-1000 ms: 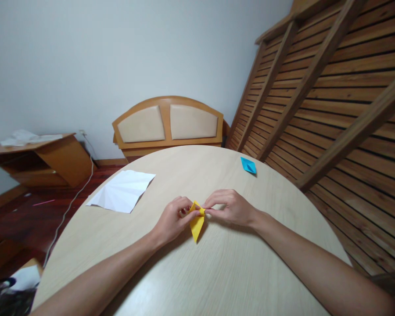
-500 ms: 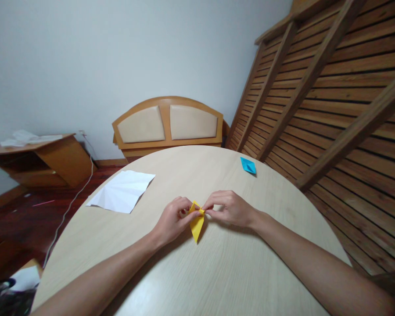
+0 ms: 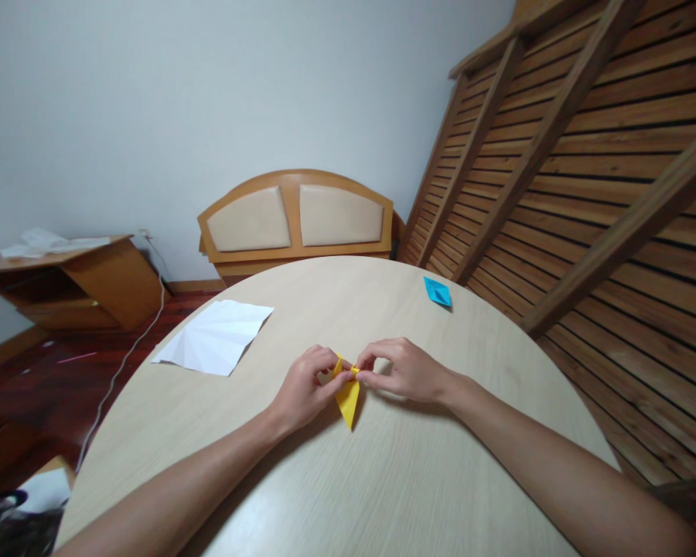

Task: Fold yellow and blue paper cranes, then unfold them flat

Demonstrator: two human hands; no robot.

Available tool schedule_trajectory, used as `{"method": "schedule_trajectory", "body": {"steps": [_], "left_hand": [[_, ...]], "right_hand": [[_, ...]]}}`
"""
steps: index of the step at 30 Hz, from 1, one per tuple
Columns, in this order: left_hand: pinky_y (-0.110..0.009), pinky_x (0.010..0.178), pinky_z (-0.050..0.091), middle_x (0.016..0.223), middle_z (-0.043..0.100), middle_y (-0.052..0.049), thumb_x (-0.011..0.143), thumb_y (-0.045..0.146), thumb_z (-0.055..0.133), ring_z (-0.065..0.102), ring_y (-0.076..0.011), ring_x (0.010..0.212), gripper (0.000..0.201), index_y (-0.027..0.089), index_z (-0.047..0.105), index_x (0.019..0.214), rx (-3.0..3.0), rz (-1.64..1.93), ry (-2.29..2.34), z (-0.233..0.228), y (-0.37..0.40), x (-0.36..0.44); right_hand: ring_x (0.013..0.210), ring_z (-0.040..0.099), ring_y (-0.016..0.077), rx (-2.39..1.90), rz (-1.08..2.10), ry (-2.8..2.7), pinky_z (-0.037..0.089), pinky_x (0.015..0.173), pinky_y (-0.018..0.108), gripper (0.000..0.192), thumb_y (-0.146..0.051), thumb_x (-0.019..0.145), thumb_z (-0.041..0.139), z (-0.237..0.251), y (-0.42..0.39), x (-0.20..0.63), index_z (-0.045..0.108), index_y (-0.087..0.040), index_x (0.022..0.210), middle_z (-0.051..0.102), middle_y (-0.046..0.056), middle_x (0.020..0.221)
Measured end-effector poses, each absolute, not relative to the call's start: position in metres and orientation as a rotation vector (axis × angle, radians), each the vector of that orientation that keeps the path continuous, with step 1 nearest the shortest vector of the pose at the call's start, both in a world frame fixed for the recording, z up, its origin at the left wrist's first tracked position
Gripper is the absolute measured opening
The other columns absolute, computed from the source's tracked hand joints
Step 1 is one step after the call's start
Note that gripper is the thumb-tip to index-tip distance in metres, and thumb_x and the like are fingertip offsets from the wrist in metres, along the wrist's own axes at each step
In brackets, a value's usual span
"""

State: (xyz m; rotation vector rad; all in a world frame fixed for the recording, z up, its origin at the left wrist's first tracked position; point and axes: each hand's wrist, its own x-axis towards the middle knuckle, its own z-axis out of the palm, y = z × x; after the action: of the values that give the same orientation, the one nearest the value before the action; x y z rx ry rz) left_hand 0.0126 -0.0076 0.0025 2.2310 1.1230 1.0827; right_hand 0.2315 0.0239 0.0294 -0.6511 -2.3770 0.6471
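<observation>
Pale wood table (image 3: 417, 480), slatted frame (image 3: 585, 155) (perhaps bed base), grey wall (image 3: 209, 93)

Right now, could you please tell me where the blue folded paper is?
In the head view, the blue folded paper lies at the table's far right edge, beyond the right hand, beside the slatted wooden frame.

Round table (image 3: 383, 480), pale wood-grain top. On it: creased white paper sheet (image 3: 214, 336), far left; small blue folded paper piece (image 3: 438, 292), far right edge. Behind the table: wooden headboard (image 3: 297, 216) with two beige padded panels, against a grey wall. Slatted wooden bed frame (image 3: 585, 155), leaning at right. Low wooden cabinet (image 3: 75, 282) at left, white cable (image 3: 128, 352) trailing beside it.
</observation>
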Motion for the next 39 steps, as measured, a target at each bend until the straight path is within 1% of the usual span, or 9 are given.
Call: {"method": "schedule_trajectory", "body": {"steps": [5, 8, 13, 21, 23, 26, 30, 36, 39], "left_hand": [[-0.033, 0.075, 0.044, 0.079, 0.068, -0.002, 0.092, 0.026, 0.060, 0.057, -0.0186, 0.079, 0.019, 0.020, 0.063, 0.075, 2.231, 1.069, 1.119, 0.003, -0.008, 0.012], [-0.034, 0.074, 0.043, 0.078, 0.067, -0.003, 0.092, 0.027, 0.059, 0.057, -0.0187, 0.078, 0.022, 0.020, 0.061, 0.072, 2.224, 1.078, 1.120, 0.002, -0.007, 0.012], [-0.033, 0.074, 0.043, 0.078, 0.067, -0.003, 0.092, 0.027, 0.059, 0.056, -0.0184, 0.077, 0.024, 0.019, 0.059, 0.070, 2.221, 1.080, 1.123, 0.003, -0.008, 0.012], [-0.034, 0.077, 0.044, 0.080, 0.069, -0.003, 0.092, 0.028, 0.060, 0.059, -0.0194, 0.081, 0.018, 0.020, 0.063, 0.076, 2.223, 1.083, 1.130, 0.002, -0.007, 0.013], [-0.034, 0.076, 0.044, 0.079, 0.068, -0.002, 0.092, 0.029, 0.060, 0.058, -0.0190, 0.079, 0.020, 0.020, 0.063, 0.075, 2.236, 1.090, 1.125, 0.002, -0.007, 0.013], [-0.032, 0.073, 0.043, 0.076, 0.066, -0.002, 0.093, 0.033, 0.061, 0.057, -0.0181, 0.076, 0.024, 0.020, 0.062, 0.073, 2.249, 1.099, 1.126, 0.002, -0.006, 0.014], [-0.031, 0.071, 0.041, 0.074, 0.064, -0.001, 0.094, 0.034, 0.061, 0.055, -0.0171, 0.075, 0.027, 0.019, 0.061, 0.071, 2.259, 1.099, 1.137, 0.001, -0.007, 0.014], [-0.028, 0.067, 0.039, 0.072, 0.060, 0.000, 0.092, 0.034, 0.064, 0.053, -0.0166, 0.072, 0.022, 0.019, 0.064, 0.076, 2.225, 1.091, 1.217, -0.001, -0.007, 0.014], [-0.028, 0.066, 0.040, 0.073, 0.061, -0.001, 0.091, 0.034, 0.064, 0.054, -0.0167, 0.072, 0.022, 0.018, 0.064, 0.077, 2.225, 1.087, 1.230, 0.000, -0.007, 0.014]], "right_hand": [[0.079, 0.069, 0.0144, -0.734, 0.886, -2.245, 0.053, 0.071, 0.026, 0.009, -0.023, 0.085, 0.069, 0.030, 0.022, 0.229, 0.070, -0.017, 0.092, 0.074, 0.004, 0.088], [0.080, 0.068, 0.0149, -0.745, 0.939, -2.225, 0.053, 0.071, 0.026, 0.008, -0.019, 0.083, 0.070, 0.031, 0.024, 0.230, 0.071, -0.016, 0.090, 0.074, 0.004, 0.088], [0.080, 0.068, 0.0144, -0.702, 0.933, -2.228, 0.053, 0.075, 0.026, 0.008, -0.020, 0.084, 0.069, 0.032, 0.026, 0.233, 0.073, -0.016, 0.090, 0.074, 0.004, 0.087], [0.078, 0.067, 0.0137, -0.659, 0.963, -2.189, 0.054, 0.073, 0.026, 0.024, -0.027, 0.083, 0.073, 0.031, 0.021, 0.230, 0.069, -0.019, 0.105, 0.073, 0.003, 0.092], [0.078, 0.067, 0.0134, -0.642, 0.904, -2.210, 0.053, 0.073, 0.026, 0.021, -0.028, 0.086, 0.071, 0.033, 0.018, 0.228, 0.070, -0.020, 0.105, 0.073, 0.003, 0.090], [0.078, 0.066, 0.0136, -0.648, 0.797, -2.219, 0.052, 0.073, 0.025, 0.012, -0.029, 0.090, 0.067, 0.037, 0.015, 0.226, 0.071, -0.019, 0.096, 0.072, 0.003, 0.087], [0.079, 0.067, 0.0147, -0.710, 0.715, -2.233, 0.051, 0.070, 0.025, 0.007, -0.024, 0.089, 0.066, 0.039, 0.014, 0.226, 0.071, -0.019, 0.089, 0.073, 0.003, 0.086], [0.082, 0.068, 0.0148, -0.760, 0.778, -2.154, 0.053, 0.077, 0.027, 0.009, -0.013, 0.085, 0.065, 0.035, 0.016, 0.226, 0.070, -0.018, 0.089, 0.074, 0.002, 0.088], [0.086, 0.068, 0.0151, -0.729, 0.827, -2.140, 0.053, 0.080, 0.029, 0.014, -0.015, 0.085, 0.065, 0.033, 0.017, 0.225, 0.069, -0.019, 0.098, 0.074, 0.003, 0.094]]}}
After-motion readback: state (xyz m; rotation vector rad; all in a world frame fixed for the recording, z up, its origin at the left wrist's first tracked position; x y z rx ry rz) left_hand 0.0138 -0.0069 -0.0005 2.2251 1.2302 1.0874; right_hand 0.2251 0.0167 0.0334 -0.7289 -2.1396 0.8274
